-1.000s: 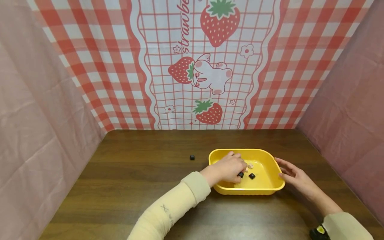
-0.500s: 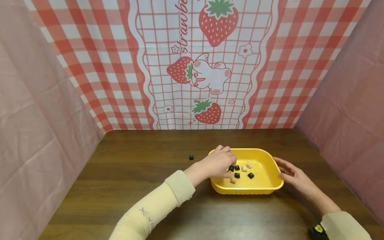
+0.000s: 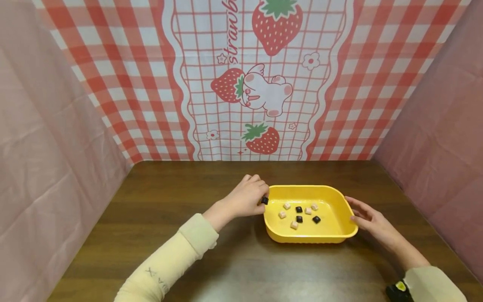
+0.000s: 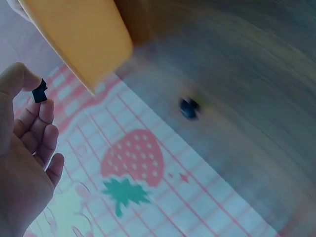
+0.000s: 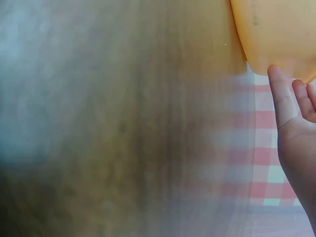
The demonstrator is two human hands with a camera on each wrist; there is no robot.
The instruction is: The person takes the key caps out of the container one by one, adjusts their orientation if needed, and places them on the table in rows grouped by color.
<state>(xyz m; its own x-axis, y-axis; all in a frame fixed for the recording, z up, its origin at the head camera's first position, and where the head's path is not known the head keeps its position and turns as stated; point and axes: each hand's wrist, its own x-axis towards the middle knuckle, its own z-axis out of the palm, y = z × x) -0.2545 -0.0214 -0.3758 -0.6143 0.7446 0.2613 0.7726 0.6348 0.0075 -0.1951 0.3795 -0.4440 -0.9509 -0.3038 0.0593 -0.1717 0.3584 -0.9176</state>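
My left hand (image 3: pixel 245 196) is at the left rim of a yellow plastic tray (image 3: pixel 311 239). Between thumb and fingertips it pinches a small black keycap (image 4: pixel 39 92). Inside the tray lie several loose keycaps, black ones such as this black keycap (image 3: pixel 316 219) and beige ones such as this beige keycap (image 3: pixel 294 225). A single black keycap (image 4: pixel 189 108) lies on the table, blurred in the left wrist view; the left hand hides it in the head view. At the tray's right end my right hand (image 3: pixel 371 218) touches the outer wall with extended fingers and thumb.
Everything stands on a dark wooden table (image 3: pixel 170 235). A red-and-white checked strawberry cloth (image 3: pixel 260 96) hangs along the back edge. Pink cloths hang at the left side (image 3: pixel 56 159) and right side (image 3: pixel 434 138).
My left hand has risen out of the tray and moved left past its rim with a black keycap, uncovering the keycaps inside. My right hand stays at the tray's right end.
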